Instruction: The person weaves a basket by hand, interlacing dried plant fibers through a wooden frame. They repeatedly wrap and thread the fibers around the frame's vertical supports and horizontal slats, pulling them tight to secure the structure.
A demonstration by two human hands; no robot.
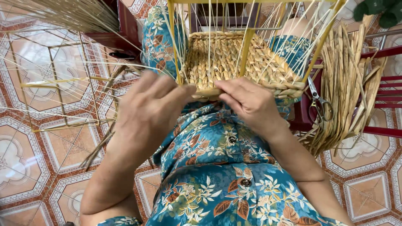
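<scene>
A half-woven basket [234, 58] of tan braided straw sits on a yellow wire frame [248, 46] resting on my lap. Thin pale strands rise from its weave. My left hand [150, 109] pinches the straw at the basket's near rim, left of the middle. My right hand [251, 104] grips the same near rim just to the right, fingers curled over the braid. Both hands touch the weave at its lower edge.
A bundle of dried straw [351, 79] lies on a red chair [385, 92] at right, with scissors [319, 102] beside it. An empty yellow wire frame [54, 83] stands on the patterned tile floor [29, 167] at left. More pale stalks [71, 14] fan out at top left.
</scene>
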